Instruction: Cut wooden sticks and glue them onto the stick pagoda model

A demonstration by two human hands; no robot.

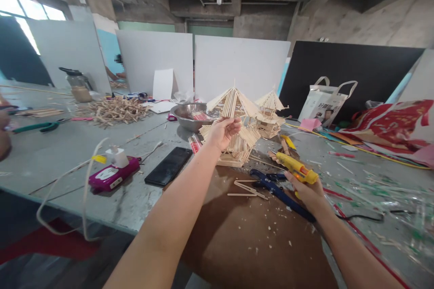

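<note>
My left hand (pixel 225 132) reaches to a pagoda model (pixel 233 101) built of thin wooden sticks. The fingers are curled together just below its upper roof; whatever lies between them is hidden. In my right hand (pixel 310 192) is a yellow glue gun (pixel 298 168), its nozzle pointing left toward the model. A second stick pagoda (pixel 269 119) stands behind on the right. Blue-handled pliers (pixel 281 192) lie beneath the glue gun. Several loose sticks (pixel 249 189) rest on the brown board (pixel 237 244) in front of the model.
A metal bowl (pixel 185 117) and a heap of sticks (pixel 117 112) stand at the back left. Nearer are a black phone (pixel 168 165) and a purple power strip (pixel 111 175) with a white cable. Plastic scraps (pixel 407 216) litter the right, below a white bag (pixel 322 101).
</note>
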